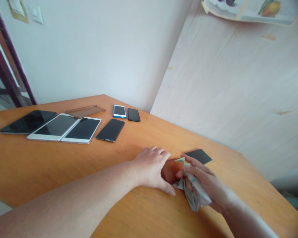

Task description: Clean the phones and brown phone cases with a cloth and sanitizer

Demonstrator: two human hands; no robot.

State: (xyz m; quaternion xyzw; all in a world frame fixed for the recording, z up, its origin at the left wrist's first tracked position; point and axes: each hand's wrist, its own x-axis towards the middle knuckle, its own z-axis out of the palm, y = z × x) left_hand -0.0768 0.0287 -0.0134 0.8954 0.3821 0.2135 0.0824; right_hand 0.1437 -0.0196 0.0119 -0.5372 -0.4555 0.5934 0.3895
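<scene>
Left hand (150, 170) curved open around the nine o'clock side of a shiny phone (169, 172), seemingly steadying it flat on the table (149, 216); right hand (207, 183), towards four o'clock, gripped a bunched grey cloth (192, 198).

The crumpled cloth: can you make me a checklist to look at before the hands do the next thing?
1. Right hand has the grey cloth: ok, bunched in its fingers.
2. Left hand is at the shiny reddish-brown slab: ok, fingers and thumb spread around its near side.
3. Left hand grips it firmly: cannot tell.
4. Cloth presses on the slab: cannot tell; they look close together.
5. Dark phone beyond the right hand lies flat: ok.
6. Blue-edged phone is away from both hands: ok.
</scene>
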